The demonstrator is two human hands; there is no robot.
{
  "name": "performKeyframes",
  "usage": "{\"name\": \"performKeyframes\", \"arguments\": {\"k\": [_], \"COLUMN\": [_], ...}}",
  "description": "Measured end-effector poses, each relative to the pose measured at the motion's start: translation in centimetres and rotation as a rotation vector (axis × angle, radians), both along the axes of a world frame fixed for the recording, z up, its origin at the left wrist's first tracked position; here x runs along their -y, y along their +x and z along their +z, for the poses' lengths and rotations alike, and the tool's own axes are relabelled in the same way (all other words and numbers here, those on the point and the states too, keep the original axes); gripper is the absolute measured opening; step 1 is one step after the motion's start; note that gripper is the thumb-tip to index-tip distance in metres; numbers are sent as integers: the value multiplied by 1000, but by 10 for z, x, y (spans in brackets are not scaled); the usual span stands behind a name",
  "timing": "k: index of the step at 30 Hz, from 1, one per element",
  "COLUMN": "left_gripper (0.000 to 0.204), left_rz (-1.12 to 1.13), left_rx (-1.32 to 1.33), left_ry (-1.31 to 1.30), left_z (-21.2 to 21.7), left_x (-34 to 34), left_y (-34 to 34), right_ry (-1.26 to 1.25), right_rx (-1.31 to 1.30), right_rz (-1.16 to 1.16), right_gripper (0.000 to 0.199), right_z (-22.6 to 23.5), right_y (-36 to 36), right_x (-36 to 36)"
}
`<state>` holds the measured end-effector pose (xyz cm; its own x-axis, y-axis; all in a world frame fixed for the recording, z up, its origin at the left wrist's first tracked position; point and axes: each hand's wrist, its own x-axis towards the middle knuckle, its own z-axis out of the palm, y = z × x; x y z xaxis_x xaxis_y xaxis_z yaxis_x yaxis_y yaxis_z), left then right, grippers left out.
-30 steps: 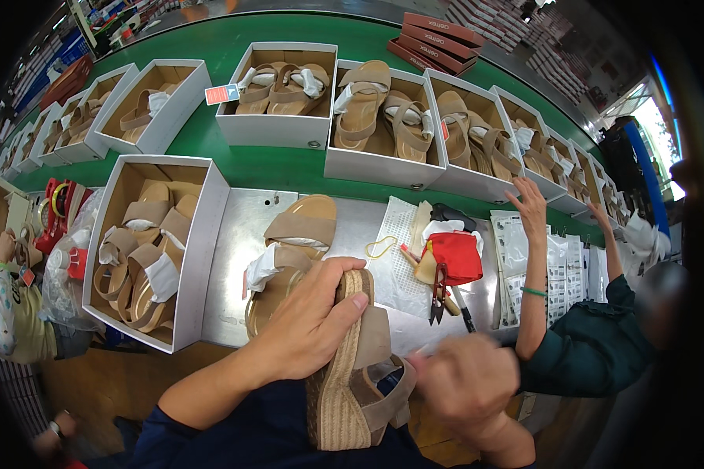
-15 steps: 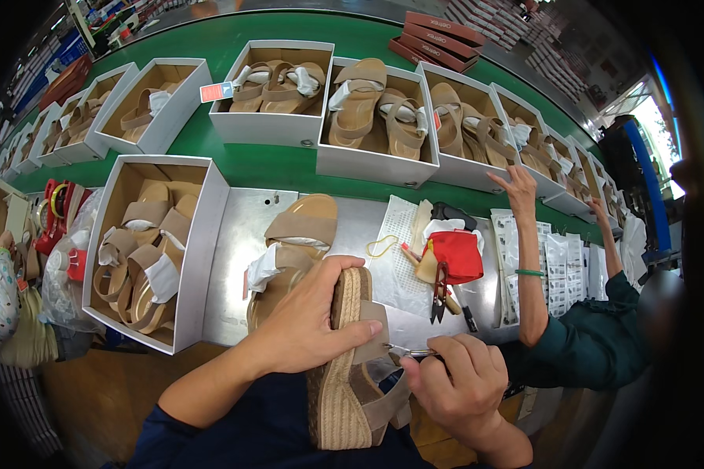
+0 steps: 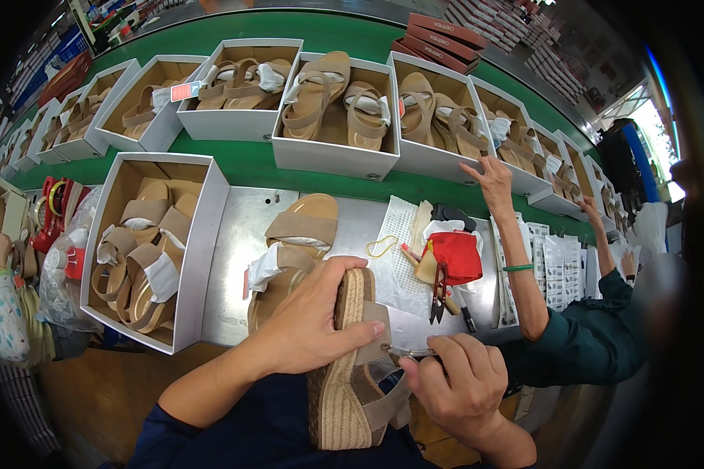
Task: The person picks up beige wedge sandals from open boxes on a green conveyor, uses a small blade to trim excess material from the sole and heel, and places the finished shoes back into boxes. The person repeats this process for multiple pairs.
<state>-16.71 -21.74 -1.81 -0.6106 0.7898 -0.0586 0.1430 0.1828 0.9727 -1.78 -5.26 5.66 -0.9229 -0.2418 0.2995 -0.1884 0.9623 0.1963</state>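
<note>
My left hand (image 3: 305,320) is closed round a tan wedge sandal (image 3: 346,402) with a braided, rope-like sole side, tilted up over my lap. Its thumb presses on the wide toe strap. In my right hand (image 3: 465,383) is a slim silvery metal tool (image 3: 418,352), its tip touching or very close to the strap's edge; its full shape is hidden by my fingers. Beyond my left hand, another tan sandal (image 3: 305,223) lies on the metal table (image 3: 238,258), white paper tucked in its straps.
An open white box (image 3: 203,234) of sandals stands at left. A row of sandal boxes (image 3: 328,156) sits on the green conveyor (image 3: 242,160). Red pouch (image 3: 455,256) and thread snips (image 3: 439,293) lie at right. A co-worker's hand (image 3: 493,184) touches a box.
Several boxes on the conveyor have shifted left, and the co-worker's hands with them. My tool's tip has moved slightly left toward the strap; the sandal is almost still.
</note>
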Motion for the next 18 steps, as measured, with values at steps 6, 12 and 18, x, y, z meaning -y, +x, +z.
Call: {"name": "performKeyframes", "arguments": {"k": [6, 12, 18], "left_gripper": [74, 74, 72], "left_rz": [3, -2, -9], "left_rx": [-59, 41, -37], "left_ry": [-9, 13, 7], "left_z": [-3, -6, -8], "left_x": [-1, 1, -4], "left_y": [2, -2, 1], "right_ry": [71, -45, -100], "right_rx": [43, -43, 0], "right_rz": [25, 94, 28], "right_gripper": [32, 30, 30], "right_z": [4, 31, 1], "right_y": [-1, 17, 12], "right_x": [0, -4, -10]}}
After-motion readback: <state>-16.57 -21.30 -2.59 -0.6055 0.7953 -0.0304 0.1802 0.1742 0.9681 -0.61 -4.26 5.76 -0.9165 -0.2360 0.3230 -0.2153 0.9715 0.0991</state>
